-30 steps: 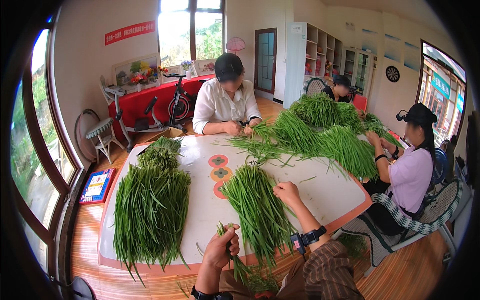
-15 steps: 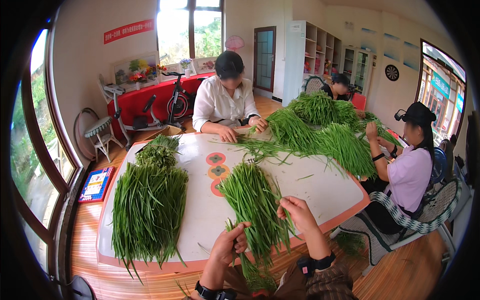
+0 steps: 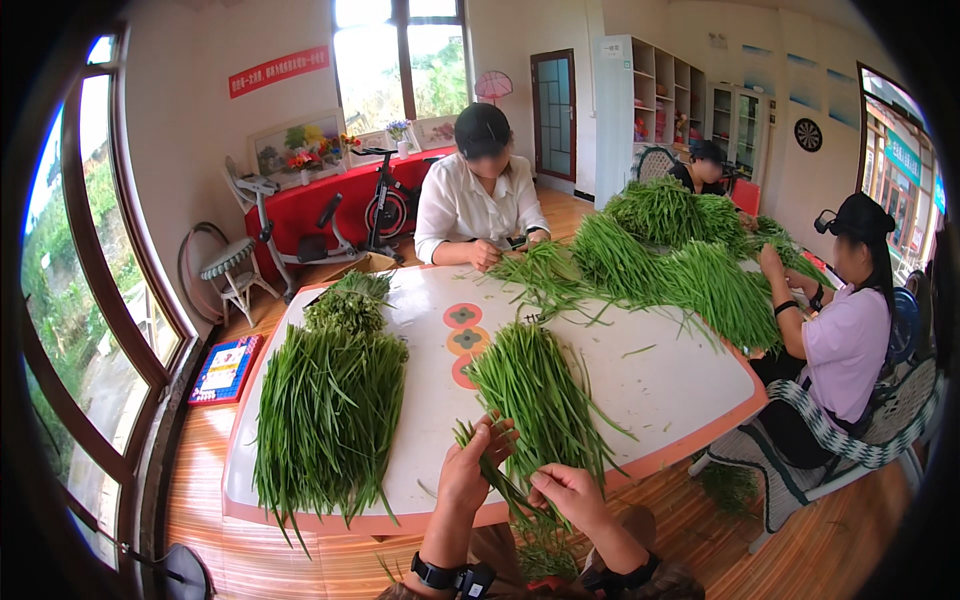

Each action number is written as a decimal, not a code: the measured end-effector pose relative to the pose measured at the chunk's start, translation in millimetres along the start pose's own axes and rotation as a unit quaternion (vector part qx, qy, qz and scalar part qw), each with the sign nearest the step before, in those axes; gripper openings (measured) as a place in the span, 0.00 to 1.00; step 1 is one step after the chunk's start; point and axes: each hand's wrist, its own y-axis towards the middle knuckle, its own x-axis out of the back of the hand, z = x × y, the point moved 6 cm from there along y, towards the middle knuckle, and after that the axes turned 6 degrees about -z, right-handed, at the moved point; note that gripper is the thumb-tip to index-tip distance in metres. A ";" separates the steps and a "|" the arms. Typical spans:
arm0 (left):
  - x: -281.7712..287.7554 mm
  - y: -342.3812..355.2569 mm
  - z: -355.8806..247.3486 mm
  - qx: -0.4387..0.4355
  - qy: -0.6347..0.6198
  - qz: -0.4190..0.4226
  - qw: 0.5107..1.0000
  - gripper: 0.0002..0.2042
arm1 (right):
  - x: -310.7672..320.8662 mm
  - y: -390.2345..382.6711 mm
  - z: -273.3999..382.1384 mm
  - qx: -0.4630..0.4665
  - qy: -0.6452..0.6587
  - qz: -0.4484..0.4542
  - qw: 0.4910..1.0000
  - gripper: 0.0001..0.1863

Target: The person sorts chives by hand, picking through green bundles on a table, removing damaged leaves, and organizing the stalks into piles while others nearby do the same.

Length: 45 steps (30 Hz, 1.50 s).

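My left hand (image 3: 478, 462) is closed around a small bunch of green chives (image 3: 503, 484), held upright just past the table's near edge. Their leaves hang down toward my lap. Close beside it, my right hand (image 3: 572, 497) pinches at the leaves of that bunch with thumb and forefinger. Just beyond both hands lies a loose pile of chives (image 3: 540, 400), its leaf tips drooping over the near edge. A larger pile (image 3: 325, 420) of chives lies to the left, with stem ends bunched behind it (image 3: 350, 300).
The white table (image 3: 430, 400) has an orange rim. Opposite, a person in a white blouse (image 3: 470, 205) handles chives; a person in pink (image 3: 850, 340) sits at right, another person (image 3: 700, 170) farther back. Big heaps of chives (image 3: 660, 220) cover the far right. Cut greens lie on the floor (image 3: 730, 488).
My right hand has come left and down from beside the middle pile to the bunch in my left hand. My left hand is slightly higher. The whole view has shifted a little.
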 end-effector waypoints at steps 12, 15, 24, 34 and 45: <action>-16.5 -24.0 -12.9 0.028 0.173 -0.001 0.984 0.10 | 10.7 4.9 60.8 0.160 -0.137 -0.029 0.977 0.15; -14.1 -22.2 -3.8 0.016 0.205 0.013 0.979 0.09 | -1.8 17.4 89.4 0.152 -0.167 -0.043 0.973 0.15; -12.0 -26.6 -4.6 -0.034 0.318 0.019 0.947 0.07 | -12.4 3.6 99.0 0.383 -0.420 -0.028 0.822 0.06; -23.3 -35.9 -8.7 0.048 0.257 0.031 0.965 0.09 | 36.8 4.9 71.4 0.032 -0.201 0.094 0.975 0.11; -30.7 -36.5 2.7 0.048 0.298 0.070 0.951 0.08 | 7.8 -15.1 121.8 0.349 -0.384 -0.075 0.851 0.08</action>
